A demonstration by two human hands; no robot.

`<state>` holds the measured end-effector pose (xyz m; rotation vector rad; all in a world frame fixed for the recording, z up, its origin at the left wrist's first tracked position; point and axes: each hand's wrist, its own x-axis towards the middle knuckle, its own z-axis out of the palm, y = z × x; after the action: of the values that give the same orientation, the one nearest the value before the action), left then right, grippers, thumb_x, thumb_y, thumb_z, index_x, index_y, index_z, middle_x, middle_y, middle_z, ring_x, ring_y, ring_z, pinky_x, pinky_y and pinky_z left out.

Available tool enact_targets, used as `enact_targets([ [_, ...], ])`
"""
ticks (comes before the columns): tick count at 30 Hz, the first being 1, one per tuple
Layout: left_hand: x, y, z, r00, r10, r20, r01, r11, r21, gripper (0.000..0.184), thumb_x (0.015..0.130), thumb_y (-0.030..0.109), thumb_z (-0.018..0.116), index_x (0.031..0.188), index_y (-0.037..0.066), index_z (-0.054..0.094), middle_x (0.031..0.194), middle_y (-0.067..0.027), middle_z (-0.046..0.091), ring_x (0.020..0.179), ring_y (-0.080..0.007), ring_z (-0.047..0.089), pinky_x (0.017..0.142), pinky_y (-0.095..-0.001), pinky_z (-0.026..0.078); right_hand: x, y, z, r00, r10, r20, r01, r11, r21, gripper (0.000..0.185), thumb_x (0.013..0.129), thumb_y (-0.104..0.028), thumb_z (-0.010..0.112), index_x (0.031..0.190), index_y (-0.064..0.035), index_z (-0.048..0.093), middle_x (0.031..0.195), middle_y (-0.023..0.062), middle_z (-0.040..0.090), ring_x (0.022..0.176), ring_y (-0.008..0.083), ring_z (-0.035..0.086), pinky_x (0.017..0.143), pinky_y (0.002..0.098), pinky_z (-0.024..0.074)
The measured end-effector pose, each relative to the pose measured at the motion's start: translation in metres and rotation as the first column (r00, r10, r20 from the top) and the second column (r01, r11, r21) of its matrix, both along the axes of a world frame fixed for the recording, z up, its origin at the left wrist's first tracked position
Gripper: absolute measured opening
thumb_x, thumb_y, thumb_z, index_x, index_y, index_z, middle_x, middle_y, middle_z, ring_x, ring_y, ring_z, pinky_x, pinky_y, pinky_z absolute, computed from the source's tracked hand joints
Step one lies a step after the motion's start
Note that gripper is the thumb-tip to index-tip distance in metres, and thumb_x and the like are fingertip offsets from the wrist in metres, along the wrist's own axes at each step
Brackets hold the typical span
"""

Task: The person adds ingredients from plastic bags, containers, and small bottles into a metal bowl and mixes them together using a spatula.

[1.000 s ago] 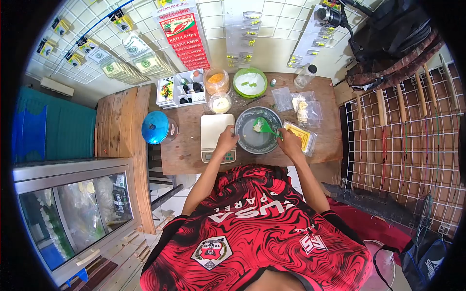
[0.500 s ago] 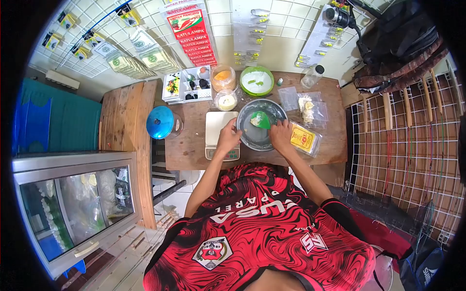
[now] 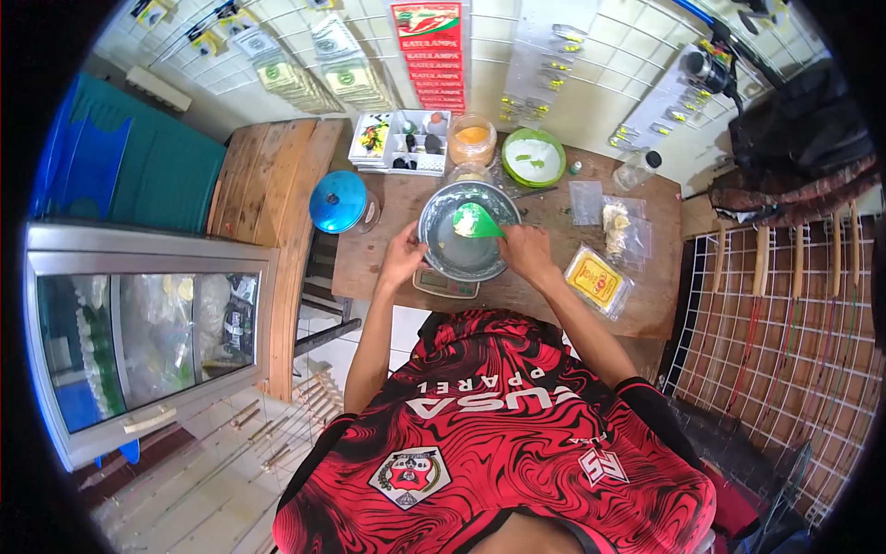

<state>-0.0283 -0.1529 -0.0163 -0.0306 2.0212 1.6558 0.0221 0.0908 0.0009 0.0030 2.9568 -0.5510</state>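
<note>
Two hands work over a brown wooden table (image 3: pixel 544 210): the left (image 3: pixel 402 256) grips the side of a grey bowl (image 3: pixel 445 257), the right (image 3: pixel 528 251) has its fingers closed round a green spatula (image 3: pixel 486 229) inside it. The bowl covers most of a scale (image 3: pixel 447 285). Red packets (image 3: pixel 429 60) hang behind; a glass-fronted cabinet (image 3: pixel 155 323) stands left.

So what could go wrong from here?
The basin covers most of the scale; if the left hand slips from its side, the basin might tip. Its far rim also overlaps the small tub in this view, so a push forward could knock that. Pale material on the green spoon in the right hand might spill.
</note>
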Motion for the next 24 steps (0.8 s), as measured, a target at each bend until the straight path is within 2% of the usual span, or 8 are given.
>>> enact_targets([
  [9, -0.001, -0.021, -0.018, 0.993, 0.063, 0.100, -0.082, 0.978, 0.193, 0.047, 0.084, 0.002, 0.053, 0.128, 0.003, 0.039, 0.093, -0.0113, 0.052, 0.071, -0.0208, 0.062, 0.058, -0.0317, 0.058, 0.000, -0.001, 0.010, 0.996, -0.083, 0.032, 0.087, 0.981, -0.171, 0.020, 0.080, -0.024, 0.057, 0.083, -0.0055, 0.064, 0.074, 0.0200, 0.063, 0.073, 0.0360, 0.062, 0.069, 0.0473, 0.0462],
  [13, -0.004, -0.023, -0.020, 0.988, 0.046, 0.149, -0.071, 0.983, 0.167, 0.045, 0.084, 0.006, 0.056, 0.126, 0.003, 0.040, 0.091, -0.0101, 0.053, 0.072, -0.0180, 0.061, 0.058, -0.0298, 0.056, 0.002, 0.005, 0.004, 0.995, -0.081, 0.059, 0.093, 0.967, -0.237, 0.028, 0.081, -0.024, 0.056, 0.102, -0.0059, 0.064, 0.078, 0.0234, 0.062, 0.076, 0.0369, 0.061, 0.070, 0.0443, 0.0472],
  [16, -0.003, -0.024, -0.030, 0.999, 0.036, 0.035, -0.036, 0.999, -0.020, 0.043, 0.083, 0.011, 0.059, 0.123, 0.001, 0.043, 0.087, -0.0112, 0.054, 0.069, -0.0173, 0.059, 0.055, -0.0297, 0.052, 0.007, 0.008, 0.005, 0.988, -0.127, 0.083, 0.149, 0.914, -0.377, 0.031, 0.082, -0.022, 0.054, 0.106, -0.0042, 0.062, 0.075, 0.0224, 0.062, 0.071, 0.0333, 0.062, 0.068, 0.0416, 0.0468],
  [17, -0.003, -0.025, -0.034, 0.941, -0.005, -0.339, -0.092, 0.958, -0.271, 0.041, 0.083, 0.012, 0.060, 0.120, 0.000, 0.046, 0.087, -0.0125, 0.055, 0.067, -0.0179, 0.058, 0.054, -0.0310, 0.049, 0.008, 0.008, 0.006, 0.982, -0.140, 0.123, 0.182, 0.868, -0.462, 0.032, 0.082, -0.021, 0.054, 0.108, -0.0028, 0.061, 0.074, 0.0211, 0.062, 0.068, 0.0303, 0.062, 0.067, 0.0400, 0.0466],
  [18, -0.003, -0.025, -0.036, 0.753, -0.143, -0.642, -0.233, 0.855, -0.463, 0.040, 0.082, 0.013, 0.061, 0.116, -0.001, 0.048, 0.086, -0.0139, 0.056, 0.066, -0.0185, 0.057, 0.054, -0.0323, 0.046, 0.008, 0.010, -0.003, 0.982, -0.145, 0.124, 0.186, 0.867, -0.462, 0.032, 0.082, -0.021, 0.054, 0.108, -0.0028, 0.061, 0.074, 0.0211, 0.062, 0.068, 0.0303, 0.062, 0.067, 0.0400, 0.0466],
  [21, -0.002, -0.012, -0.008, 0.765, -0.056, -0.642, -0.258, 0.887, -0.384, 0.031, 0.080, 0.013, 0.061, 0.107, -0.001, 0.053, 0.080, -0.0136, 0.058, 0.062, -0.0201, 0.056, 0.054, -0.0339, 0.044, 0.009, 0.012, -0.032, 0.987, -0.124, 0.107, 0.163, 0.804, -0.572, 0.036, 0.083, -0.019, 0.053, 0.111, 0.0029, 0.057, 0.073, 0.0162, 0.063, 0.062, 0.0213, 0.059, 0.062, 0.0352, 0.0460],
  [22, -0.002, -0.008, -0.002, 0.764, -0.057, -0.642, -0.257, 0.886, -0.385, 0.031, 0.080, 0.013, 0.061, 0.107, -0.001, 0.053, 0.080, -0.0136, 0.058, 0.062, -0.0201, 0.056, 0.054, -0.0339, 0.044, 0.008, 0.012, -0.033, 0.973, -0.093, 0.212, 0.211, 0.731, -0.648, 0.036, 0.083, -0.018, 0.052, 0.111, 0.0050, 0.056, 0.074, 0.0147, 0.063, 0.062, 0.0188, 0.058, 0.061, 0.0335, 0.0460],
  [24, -0.002, -0.001, 0.006, 0.903, 0.017, -0.429, -0.146, 0.951, -0.272, 0.024, 0.080, 0.013, 0.061, 0.100, 0.000, 0.057, 0.074, -0.0106, 0.060, 0.058, -0.0189, 0.055, 0.054, -0.0321, 0.043, 0.004, 0.008, -0.030, 0.950, -0.050, 0.307, 0.265, 0.650, -0.712, 0.037, 0.084, -0.017, 0.052, 0.112, 0.0072, 0.054, 0.074, 0.0131, 0.063, 0.062, 0.0162, 0.057, 0.059, 0.0317, 0.0461],
])
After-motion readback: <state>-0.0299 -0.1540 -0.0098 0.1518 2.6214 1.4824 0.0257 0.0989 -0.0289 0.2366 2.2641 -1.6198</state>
